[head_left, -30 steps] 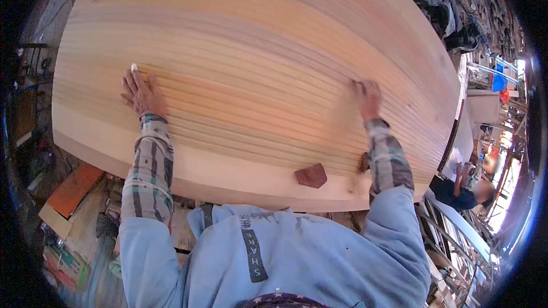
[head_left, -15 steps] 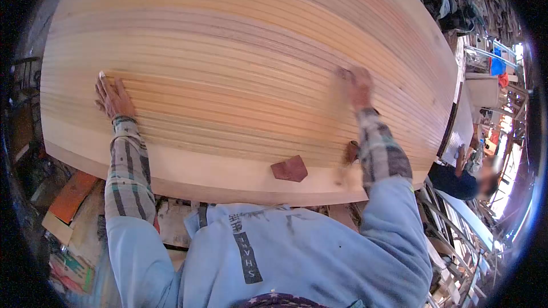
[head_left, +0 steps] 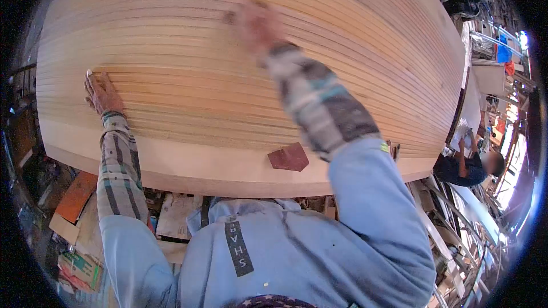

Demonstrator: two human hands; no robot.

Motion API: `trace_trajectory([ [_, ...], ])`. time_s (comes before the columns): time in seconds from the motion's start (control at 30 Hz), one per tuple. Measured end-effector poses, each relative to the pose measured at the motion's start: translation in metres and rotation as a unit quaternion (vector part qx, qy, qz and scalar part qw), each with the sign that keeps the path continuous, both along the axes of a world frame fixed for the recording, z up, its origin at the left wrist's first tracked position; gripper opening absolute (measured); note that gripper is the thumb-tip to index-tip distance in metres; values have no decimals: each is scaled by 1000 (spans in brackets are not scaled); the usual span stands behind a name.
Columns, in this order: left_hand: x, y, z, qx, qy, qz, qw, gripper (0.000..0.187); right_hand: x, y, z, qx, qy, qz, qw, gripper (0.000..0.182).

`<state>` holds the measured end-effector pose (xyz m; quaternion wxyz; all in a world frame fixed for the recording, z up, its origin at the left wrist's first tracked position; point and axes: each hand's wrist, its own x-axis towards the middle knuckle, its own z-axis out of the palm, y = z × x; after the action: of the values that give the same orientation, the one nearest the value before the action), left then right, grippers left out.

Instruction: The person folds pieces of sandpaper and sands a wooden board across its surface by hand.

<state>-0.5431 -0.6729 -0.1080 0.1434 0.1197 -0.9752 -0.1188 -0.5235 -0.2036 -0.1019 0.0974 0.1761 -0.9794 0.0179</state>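
A wide, pale wooden panel (head_left: 188, 102) with long narrow grooves fills the space before me. My left hand (head_left: 104, 94) lies flat on its left part, fingers spread, with a whitish tip on one finger. Toward the panel's far side is my right hand (head_left: 260, 25), smeared by motion. It looks curled, and a small dark piece shows at its left edge; what it is, I cannot make out. A reddish-brown piece of what looks like sandpaper (head_left: 288, 157) lies on the smooth near border, between my arms.
A small dark object (head_left: 394, 149) is partly hidden beside my right sleeve. Boards and an orange-brown panel (head_left: 78, 197) lie below left. At the right, beyond the panel, another person (head_left: 465, 162) in dark clothing is near a pale surface. Metal bars and clutter surround the work.
My right hand has swept left and farther away across the grooves, from the panel's right part. My left hand stays flat in about the same place. The reddish-brown piece has not visibly moved.
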Motion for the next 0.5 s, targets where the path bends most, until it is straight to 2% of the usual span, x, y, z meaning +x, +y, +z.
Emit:
trace_trajectory([
  [0.03,0,-3,-5,5,-1,1,1000,63,29,44,10,-48,-23,-23,998,21],
  [0.07,-2,-10,-14,-21,8,-4,1000,62,62,92,20,-40,-42,-49,997,20],
  [0.13,-4,-12,-18,-42,17,-6,999,62,122,181,48,39,-80,-119,989,19],
  [0.17,-4,-7,-14,-59,-3,6,998,61,151,239,34,-40,-13,-161,986,19],
  [0.2,-2,-2,-12,-76,-23,20,997,61,167,260,50,-63,-41,-266,961,17],
  [0.3,-1,0,-11,-72,-13,16,997,60,144,242,54,-92,-50,-312,944,20],
  [0.37,0,6,-6,-78,-13,23,997,60,92,165,37,-94,54,-144,984,14],
  [0.4,2,8,-4,-77,-14,22,997,60,61,136,-5,-44,81,-140,986,15],
  [0.43,2,10,-2,-84,-15,23,996,60,29,66,16,-109,93,-128,981,17],
  [0.47,2,11,1,-71,-16,22,997,59,-3,22,13,-137,55,-96,984,18],
  [0.5,3,10,3,-56,-17,22,998,59,-28,-11,5,-247,3,-119,962,22],
])
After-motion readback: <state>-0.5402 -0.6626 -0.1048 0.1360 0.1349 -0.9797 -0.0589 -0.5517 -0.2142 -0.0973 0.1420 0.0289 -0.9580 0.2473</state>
